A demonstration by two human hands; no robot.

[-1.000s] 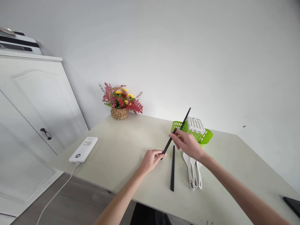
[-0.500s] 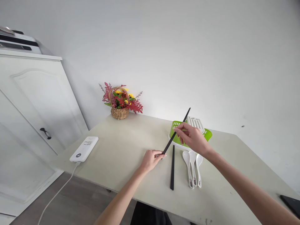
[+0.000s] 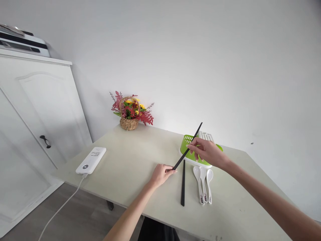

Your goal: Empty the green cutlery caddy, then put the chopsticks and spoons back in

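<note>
A black chopstick [image 3: 190, 147] slants up from the table toward the wall. My left hand [image 3: 160, 174] pinches its lower tip near the tabletop. My right hand [image 3: 207, 152] grips it around the middle, just over a green and white cutlery holder [image 3: 186, 141]. A second black chopstick [image 3: 183, 182] lies flat on the table between my hands. Three white spoons [image 3: 203, 183] lie side by side to its right, bowls toward the holder.
The beige table [image 3: 130, 157] carries a wicker basket of red and yellow flowers [image 3: 130, 113] at the back. A white power bank [image 3: 91, 160] with a cable sits near the left edge. A white cabinet [image 3: 37, 110] stands at left.
My right hand has slid up along the slanted chopstick toward the holder. The green holder has gone from tipped up to sitting flat. My left hand stays at the lower tip.
</note>
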